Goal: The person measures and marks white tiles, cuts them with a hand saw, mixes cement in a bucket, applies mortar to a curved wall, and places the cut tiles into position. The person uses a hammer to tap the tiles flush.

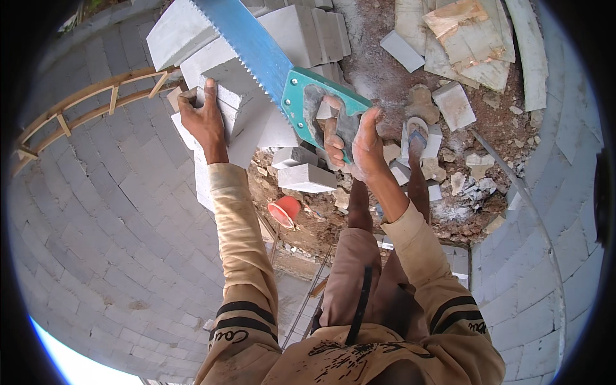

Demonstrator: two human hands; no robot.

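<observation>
My right hand [356, 138] is wrapped round the teal and grey handle [301, 99] of a hand saw. Its blue toothed blade [247, 42] slants up and leftward, its teeth along a pale block [247, 119]; whether they touch it I cannot tell. On that block's left part rests my left hand [202, 115], thumb along the face and fingers curled over the edge. More large pale blocks [301, 35] are stacked behind the blade.
Rubble and loose blocks [453, 106] lie round my sandalled foot [417, 138], with a red bucket [282, 210] below the stack. Curved block walls [102, 231] flank both sides, a timber frame [90, 102] against the left. Torn sheets [468, 38] lie top right, a long pole [513, 173] below them.
</observation>
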